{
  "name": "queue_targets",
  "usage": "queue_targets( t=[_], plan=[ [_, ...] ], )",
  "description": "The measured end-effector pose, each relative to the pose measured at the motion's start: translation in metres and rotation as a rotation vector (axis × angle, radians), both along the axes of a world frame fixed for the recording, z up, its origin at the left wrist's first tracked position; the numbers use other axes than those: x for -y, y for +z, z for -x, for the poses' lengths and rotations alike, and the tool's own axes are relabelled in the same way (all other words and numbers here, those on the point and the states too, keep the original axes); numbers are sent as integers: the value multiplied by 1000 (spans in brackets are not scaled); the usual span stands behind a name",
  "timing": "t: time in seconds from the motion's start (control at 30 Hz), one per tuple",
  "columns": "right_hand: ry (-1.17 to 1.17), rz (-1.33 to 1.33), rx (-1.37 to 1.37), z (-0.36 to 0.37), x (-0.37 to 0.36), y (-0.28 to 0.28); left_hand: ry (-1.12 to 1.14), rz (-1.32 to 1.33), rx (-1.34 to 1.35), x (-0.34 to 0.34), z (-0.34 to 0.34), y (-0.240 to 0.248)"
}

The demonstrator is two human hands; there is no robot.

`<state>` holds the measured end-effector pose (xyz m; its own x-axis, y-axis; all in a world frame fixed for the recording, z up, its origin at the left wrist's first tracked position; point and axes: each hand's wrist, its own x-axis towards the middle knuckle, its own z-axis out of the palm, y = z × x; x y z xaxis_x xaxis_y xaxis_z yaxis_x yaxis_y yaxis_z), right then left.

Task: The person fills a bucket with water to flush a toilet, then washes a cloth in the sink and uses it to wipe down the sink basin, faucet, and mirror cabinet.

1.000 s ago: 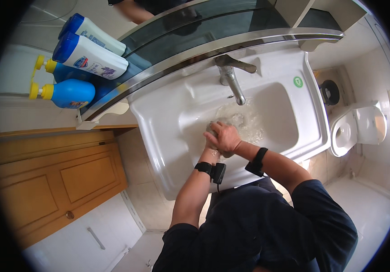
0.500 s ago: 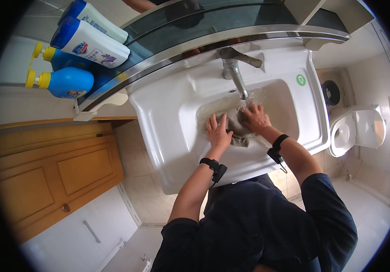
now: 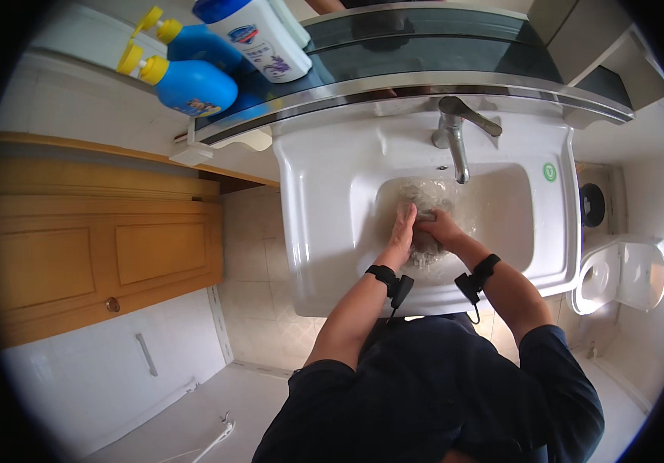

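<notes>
left hand (image 3: 400, 236) flat, fingers straight; right hand (image 3: 444, 228) curled onto the bunched grey cloth (image 3: 427, 242) — it lies between them, neither nearer, long axis unclear — in the white basin's (image 3: 505, 220) water, nearer the body than the faucet (image 3: 457, 147).

Angles both bare forearms (image 3: 351, 316) inward; holds bare, straight-fingered left hand (image 3: 401, 235) close beside bare, seemingly curled right hand (image 3: 444, 229).

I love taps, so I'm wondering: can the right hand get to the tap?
Probably yes: the right hand is in the sink, near the tap, with nothing solid seen between them, though it may have to leave the grey cloth.
</notes>
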<state>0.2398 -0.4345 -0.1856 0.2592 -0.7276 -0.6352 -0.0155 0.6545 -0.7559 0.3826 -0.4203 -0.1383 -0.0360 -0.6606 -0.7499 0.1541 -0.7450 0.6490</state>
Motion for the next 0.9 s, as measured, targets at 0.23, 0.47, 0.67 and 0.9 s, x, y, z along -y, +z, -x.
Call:
queue_targets(
  t=[0.23,0.47,0.67,0.9],
  plan=[
    [52,63,267,-72,21,122,323,10,-574,2,-56,12],
    [-187,425,82,-104,96,152,286,620,52,10,-97,73],
    [-285,770,-249,-154,127,153,17,797,279,-2,-145,60],
    [68,1213,-819,-242,122,132,-289,845,540,-47,-187,41]
  ],
)
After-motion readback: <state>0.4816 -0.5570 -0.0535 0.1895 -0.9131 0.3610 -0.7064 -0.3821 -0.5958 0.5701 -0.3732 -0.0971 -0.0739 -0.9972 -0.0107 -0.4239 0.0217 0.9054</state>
